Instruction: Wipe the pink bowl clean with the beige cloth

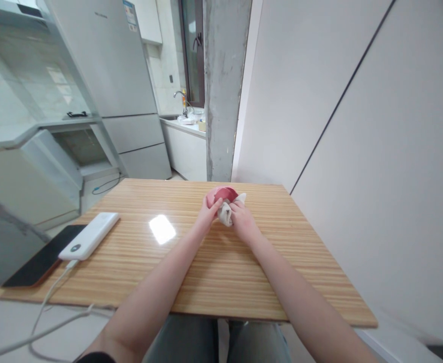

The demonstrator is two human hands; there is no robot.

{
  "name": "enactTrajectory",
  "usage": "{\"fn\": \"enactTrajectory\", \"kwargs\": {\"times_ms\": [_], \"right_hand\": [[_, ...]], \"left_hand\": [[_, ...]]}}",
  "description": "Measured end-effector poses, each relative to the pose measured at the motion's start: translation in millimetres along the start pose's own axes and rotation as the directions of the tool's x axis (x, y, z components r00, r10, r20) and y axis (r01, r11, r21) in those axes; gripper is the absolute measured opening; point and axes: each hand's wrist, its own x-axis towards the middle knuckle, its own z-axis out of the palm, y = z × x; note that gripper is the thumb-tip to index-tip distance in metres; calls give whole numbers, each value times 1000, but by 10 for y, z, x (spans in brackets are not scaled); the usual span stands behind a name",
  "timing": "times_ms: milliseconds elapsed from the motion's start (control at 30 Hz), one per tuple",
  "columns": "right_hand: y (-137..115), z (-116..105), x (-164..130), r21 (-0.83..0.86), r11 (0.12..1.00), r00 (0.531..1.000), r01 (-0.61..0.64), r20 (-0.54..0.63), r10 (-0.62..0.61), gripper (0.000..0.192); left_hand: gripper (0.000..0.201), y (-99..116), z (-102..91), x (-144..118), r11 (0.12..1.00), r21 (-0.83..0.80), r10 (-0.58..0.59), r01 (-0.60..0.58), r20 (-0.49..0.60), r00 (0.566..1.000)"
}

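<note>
Near the far edge of the wooden table, my left hand (209,210) grips the side of a pink bowl (225,192), its thumb over the rim. The bowl looks tipped, with part of its inside showing. My right hand (241,218) is closed around a crumpled whitish cloth (225,214), pressed against the near right side of the bowl. One end of the cloth sticks out above the right fingers. The bowl's underside and several fingertips are hidden.
A white power bank (91,236) with a cable (57,285) lies at the table's left, partly over a dark flat pad (43,259). A white wall (350,151) runs along the right side of the table (142,201). Beyond stand a fridge (108,65) and a sink counter (185,146).
</note>
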Motion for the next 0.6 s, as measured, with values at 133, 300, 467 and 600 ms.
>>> {"fn": "enactTrajectory", "kwargs": {"times_ms": [133,300,467,600], "right_hand": [[-12,4,17,44,999,999,4,-46,-2,24],[26,-52,37,34,997,996,75,-41,-74,18],[50,10,5,-2,1000,999,13,-35,-13,17],[30,55,23,26,999,998,46,-41,-44,21]], "left_hand": [[64,19,-5,8,999,18,28,-27,-47,998],[63,40,-69,48,992,109,67,-59,-69,995],[93,-25,-6,18,999,-30,25,-27,-42,999],[86,15,-45,56,999,24,25,-22,-125,992]]}}
